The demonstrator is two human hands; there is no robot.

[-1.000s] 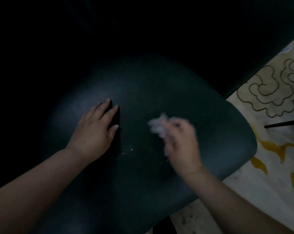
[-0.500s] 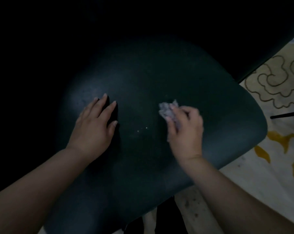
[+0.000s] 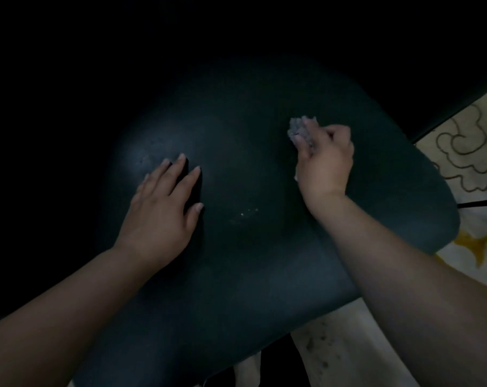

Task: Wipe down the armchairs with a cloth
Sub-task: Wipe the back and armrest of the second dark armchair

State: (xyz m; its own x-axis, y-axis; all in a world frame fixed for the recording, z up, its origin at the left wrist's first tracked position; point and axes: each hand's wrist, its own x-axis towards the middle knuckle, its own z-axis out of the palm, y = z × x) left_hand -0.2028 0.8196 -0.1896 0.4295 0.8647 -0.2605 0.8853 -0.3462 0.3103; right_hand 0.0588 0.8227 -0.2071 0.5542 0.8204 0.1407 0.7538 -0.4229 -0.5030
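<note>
Left hand (image 3: 160,216) flat, fingers spread, on dark armchair seat (image 3: 236,275), frame centre-left; right hand (image 3: 324,163) clamps crumpled cloth (image 3: 299,129) against seat, centre-right.

Bare seat (image 3: 236,129) between both hands

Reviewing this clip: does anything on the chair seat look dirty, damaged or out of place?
A few pale specks sit mid-seat, between the flat left hand and the right hand gripping the cloth. They look unwiped. No damage shows, though the lighting is dim.
</note>
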